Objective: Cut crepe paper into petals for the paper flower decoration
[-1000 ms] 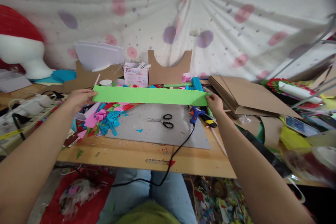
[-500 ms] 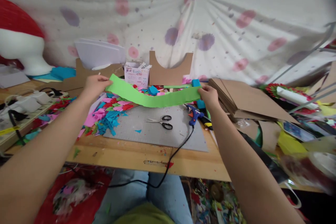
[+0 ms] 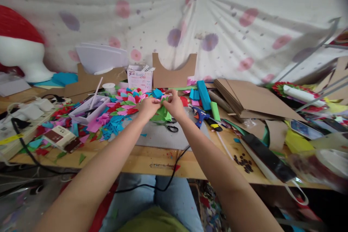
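Note:
My left hand and my right hand meet in front of me over the grey cutting mat. Both pinch the two ends of a green paper strip, which hangs folded in half below them. The fold droops over black-handled scissors that lie on the mat. A blue glue gun rests just right of my right hand, its black cord running off the table's front edge.
Pink, red and blue paper scraps heap left of the mat. A white tray and a small box stand behind. Stacked brown cardboard lies at the right. Blue and green blocks sit near the glue gun.
My hands have come together from wide apart, bringing the strip's two ends to meet. The strip went from stretched flat to sagging, then to folded double.

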Tool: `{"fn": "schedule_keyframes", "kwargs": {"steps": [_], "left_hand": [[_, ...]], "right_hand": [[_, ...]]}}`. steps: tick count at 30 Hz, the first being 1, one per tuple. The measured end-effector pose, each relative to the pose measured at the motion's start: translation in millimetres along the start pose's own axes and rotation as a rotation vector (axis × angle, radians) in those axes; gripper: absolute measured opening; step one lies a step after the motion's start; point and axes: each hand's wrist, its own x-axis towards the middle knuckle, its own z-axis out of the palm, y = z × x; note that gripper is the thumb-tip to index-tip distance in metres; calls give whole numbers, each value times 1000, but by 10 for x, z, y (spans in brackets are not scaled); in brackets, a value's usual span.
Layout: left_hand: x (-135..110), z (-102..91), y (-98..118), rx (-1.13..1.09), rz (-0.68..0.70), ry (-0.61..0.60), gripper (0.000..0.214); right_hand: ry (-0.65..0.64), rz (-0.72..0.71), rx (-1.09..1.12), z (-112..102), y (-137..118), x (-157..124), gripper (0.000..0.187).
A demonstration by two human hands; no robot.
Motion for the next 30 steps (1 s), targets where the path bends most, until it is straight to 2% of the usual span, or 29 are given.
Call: {"fn": "schedule_keyframes", "kwargs": {"steps": [4, 9, 12, 17, 24, 30], "left_hand": [[-30, -31, -59, -10, 16, 8, 12], [-47, -55, -59, -54, -26, -30, 9], [-56, -71, -56, -86, -32, -65, 7], [-83, -107, -31, -232, -108, -181, 8], [-95, -161, -20, -263, -183, -203, 14], [-116, -169, -2, -273, -188, -249, 14]], "right_hand": [[-85, -31, 103, 51, 108, -46, 29], [-326, 12, 368, -32, 119, -45, 28], [-429, 43, 413, -113, 118, -48, 29], [-484, 25, 441, -163, 153, -30, 28], [-532, -37, 463, -145, 178, -3, 23], [-553, -16, 499, -148, 192, 2, 22]]}}
